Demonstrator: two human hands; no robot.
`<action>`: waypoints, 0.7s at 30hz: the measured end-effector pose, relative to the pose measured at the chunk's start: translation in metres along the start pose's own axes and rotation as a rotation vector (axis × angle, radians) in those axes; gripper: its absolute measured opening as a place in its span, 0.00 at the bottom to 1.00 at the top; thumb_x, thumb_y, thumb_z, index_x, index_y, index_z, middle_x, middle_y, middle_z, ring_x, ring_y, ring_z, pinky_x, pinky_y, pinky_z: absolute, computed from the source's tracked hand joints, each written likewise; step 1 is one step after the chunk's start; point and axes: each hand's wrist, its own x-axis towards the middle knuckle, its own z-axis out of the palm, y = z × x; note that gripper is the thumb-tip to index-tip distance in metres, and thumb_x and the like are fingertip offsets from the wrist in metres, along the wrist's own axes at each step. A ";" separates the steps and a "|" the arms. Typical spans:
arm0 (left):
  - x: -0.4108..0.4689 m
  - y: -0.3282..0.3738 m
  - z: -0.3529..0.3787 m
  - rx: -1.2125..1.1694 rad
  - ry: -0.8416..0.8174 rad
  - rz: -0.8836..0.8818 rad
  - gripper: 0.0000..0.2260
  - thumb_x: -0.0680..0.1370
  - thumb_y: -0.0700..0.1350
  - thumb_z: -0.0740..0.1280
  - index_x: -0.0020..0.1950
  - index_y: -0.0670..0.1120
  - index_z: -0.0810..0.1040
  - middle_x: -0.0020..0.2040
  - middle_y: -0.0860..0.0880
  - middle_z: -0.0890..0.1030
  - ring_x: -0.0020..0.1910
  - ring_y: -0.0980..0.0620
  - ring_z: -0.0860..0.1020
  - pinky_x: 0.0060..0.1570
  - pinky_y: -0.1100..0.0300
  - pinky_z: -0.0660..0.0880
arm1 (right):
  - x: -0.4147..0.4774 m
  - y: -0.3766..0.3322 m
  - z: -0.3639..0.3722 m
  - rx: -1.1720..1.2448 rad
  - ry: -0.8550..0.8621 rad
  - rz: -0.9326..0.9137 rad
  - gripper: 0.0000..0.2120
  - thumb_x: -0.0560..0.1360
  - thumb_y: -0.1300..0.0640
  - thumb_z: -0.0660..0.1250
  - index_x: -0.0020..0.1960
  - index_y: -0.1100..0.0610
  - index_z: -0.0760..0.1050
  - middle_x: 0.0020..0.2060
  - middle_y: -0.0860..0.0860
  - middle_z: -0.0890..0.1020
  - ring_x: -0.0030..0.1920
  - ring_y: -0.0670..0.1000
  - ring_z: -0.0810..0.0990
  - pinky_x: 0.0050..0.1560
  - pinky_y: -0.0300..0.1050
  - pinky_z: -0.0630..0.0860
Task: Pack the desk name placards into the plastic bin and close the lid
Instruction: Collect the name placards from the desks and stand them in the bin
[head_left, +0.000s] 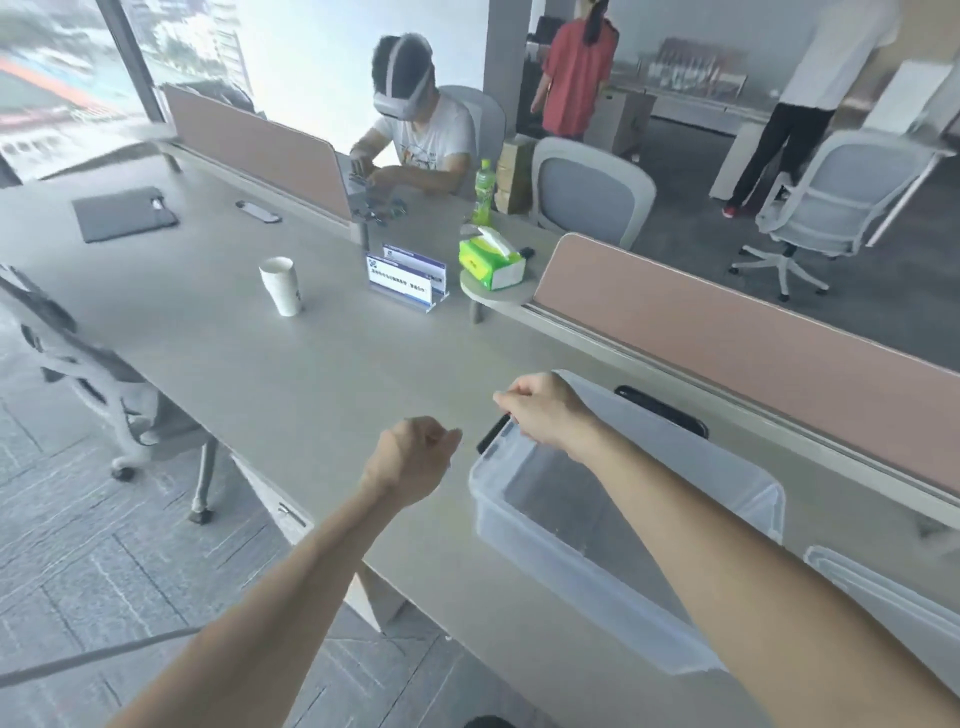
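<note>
Bright daylight comes from the large window (171, 47) at the far left, and the glass there is overexposed, almost white. The bench (218, 332) takes this light evenly and looks pale, with only soft, weak shadows under the paper cup (281, 286) and the placards (405, 278). The whole picture is a little soft and hazy. The wide lens bends straight lines, strongest at the edges, where the floor (78, 545) at the near left and the chair (841, 197) at the far right look smeared.
</note>
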 end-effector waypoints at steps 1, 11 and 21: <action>-0.001 -0.013 -0.018 -0.017 0.019 0.003 0.14 0.78 0.52 0.65 0.34 0.48 0.76 0.34 0.48 0.83 0.39 0.44 0.82 0.41 0.52 0.79 | -0.001 -0.016 0.012 -0.032 0.003 -0.032 0.11 0.74 0.51 0.65 0.34 0.54 0.76 0.28 0.49 0.75 0.28 0.50 0.71 0.36 0.43 0.70; 0.012 -0.094 -0.150 -0.037 0.119 -0.014 0.12 0.76 0.48 0.66 0.36 0.43 0.74 0.30 0.50 0.73 0.30 0.50 0.70 0.31 0.59 0.66 | 0.025 -0.127 0.096 -0.280 -0.030 -0.194 0.15 0.74 0.46 0.65 0.38 0.58 0.77 0.32 0.48 0.79 0.34 0.50 0.77 0.42 0.46 0.78; 0.082 -0.139 -0.215 -0.092 0.128 -0.039 0.12 0.75 0.44 0.67 0.34 0.39 0.74 0.24 0.54 0.67 0.23 0.54 0.64 0.25 0.62 0.61 | 0.124 -0.179 0.163 -0.047 -0.097 -0.141 0.10 0.74 0.52 0.66 0.36 0.55 0.77 0.29 0.49 0.79 0.28 0.50 0.76 0.37 0.44 0.74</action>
